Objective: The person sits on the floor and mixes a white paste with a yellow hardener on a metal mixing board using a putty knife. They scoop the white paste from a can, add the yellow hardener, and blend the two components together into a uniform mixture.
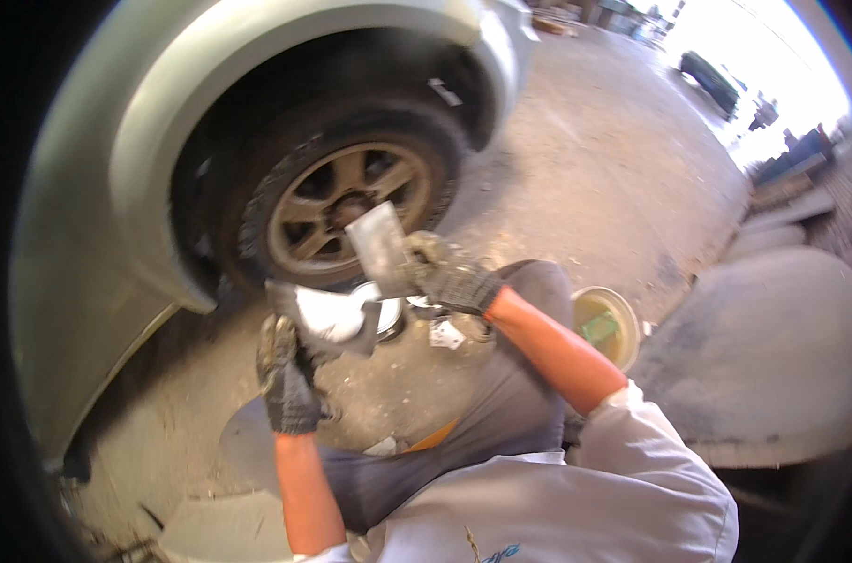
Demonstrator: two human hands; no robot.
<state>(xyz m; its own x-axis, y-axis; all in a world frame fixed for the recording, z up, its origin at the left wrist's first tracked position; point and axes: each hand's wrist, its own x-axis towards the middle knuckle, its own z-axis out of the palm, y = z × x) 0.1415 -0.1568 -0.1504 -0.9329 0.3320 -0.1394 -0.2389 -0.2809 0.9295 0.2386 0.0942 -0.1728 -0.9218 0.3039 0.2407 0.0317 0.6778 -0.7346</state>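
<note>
The right hand (449, 277) is clamped on the plate (377, 246) at its 5 o'clock end. The left hand (288, 375) seems closed on the board (358, 340) at its 8 o'clock side; how the fingers sit below, I cannot tell. White paste (327, 314), as I judge it, lies on the board. For good handling, I would keep the board level and the plate's edge straight, with light, even pressure. The plate lies at 1 o'clock from the board; whether they touch is not clear. Its long axis runs from 11 to 5 o'clock, the free end pointing to 11, and the board's from 10 to 4.
</note>
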